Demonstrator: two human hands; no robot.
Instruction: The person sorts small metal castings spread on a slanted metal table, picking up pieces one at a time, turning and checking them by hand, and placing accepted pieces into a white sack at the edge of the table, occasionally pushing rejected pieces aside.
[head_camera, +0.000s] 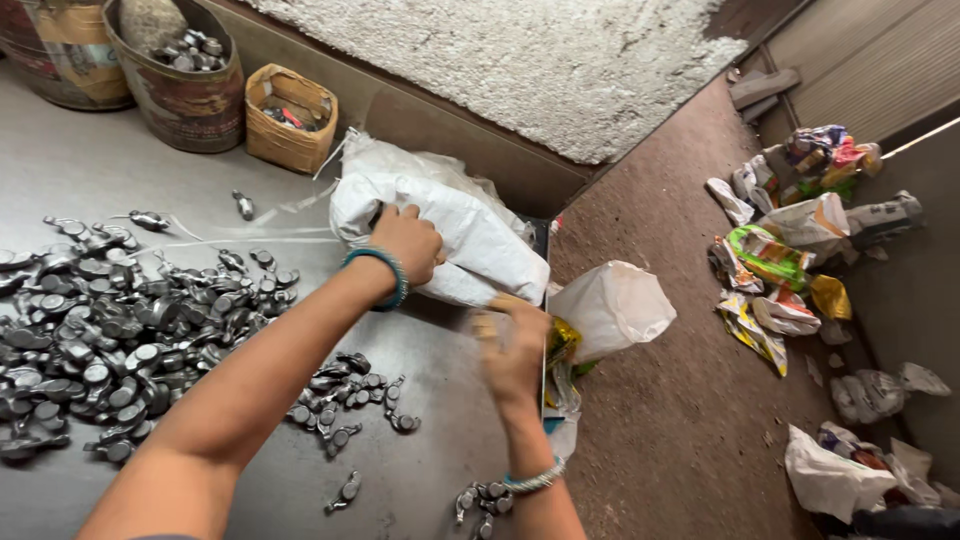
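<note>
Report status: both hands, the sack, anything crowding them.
Left hand gripping white woven sack on top. Right hand blurred at its lower edge, grip unclear. Metal parts heaped left of the arms.

A white woven sack (450, 225) lies crumpled at the metal surface's (420, 490) right edge. Just right, a white plastic bag (615, 305) hangs. Colourful crumpled wrappers (785, 265) litter the brown floor (660, 440); a small cardboard box (290, 120) stands behind.

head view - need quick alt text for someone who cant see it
A person's left hand grips a white woven sack on a grey metal table, while the right hand, blurred, is at the sack's lower edge. A pile of small dark metal parts lies to the left; crumpled wrappers litter the floor.
</note>
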